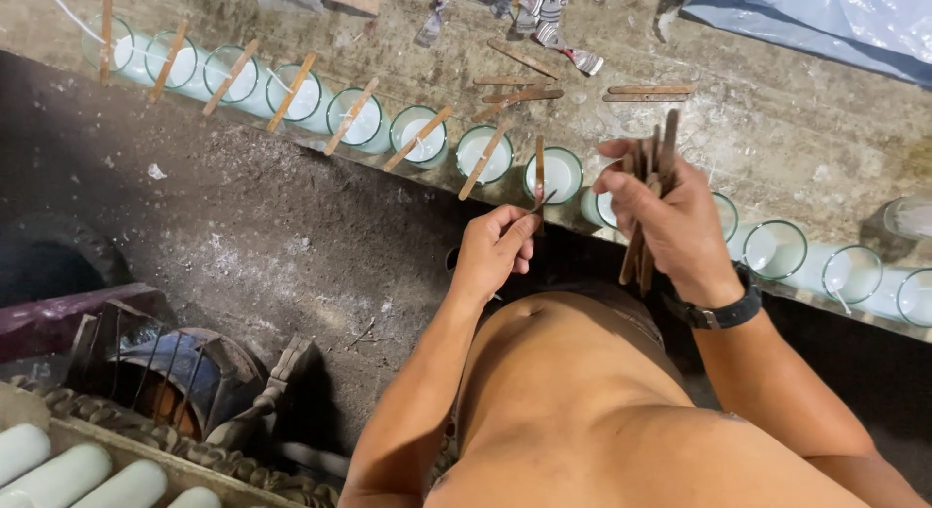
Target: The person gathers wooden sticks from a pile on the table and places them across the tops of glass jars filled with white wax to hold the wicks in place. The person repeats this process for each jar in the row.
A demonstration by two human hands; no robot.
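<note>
while white wax fills the glasses [484,153], each hand's grip [492,251] [670,221] pinches sticks [649,192].

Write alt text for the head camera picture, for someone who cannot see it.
Seen from above, a person's right hand holds a bundle of wooden sticks while the left hand pinches a wick at a glass of white wax. A row of such glasses, many with a stick laid across the rim, lines a dusty bench.
</note>
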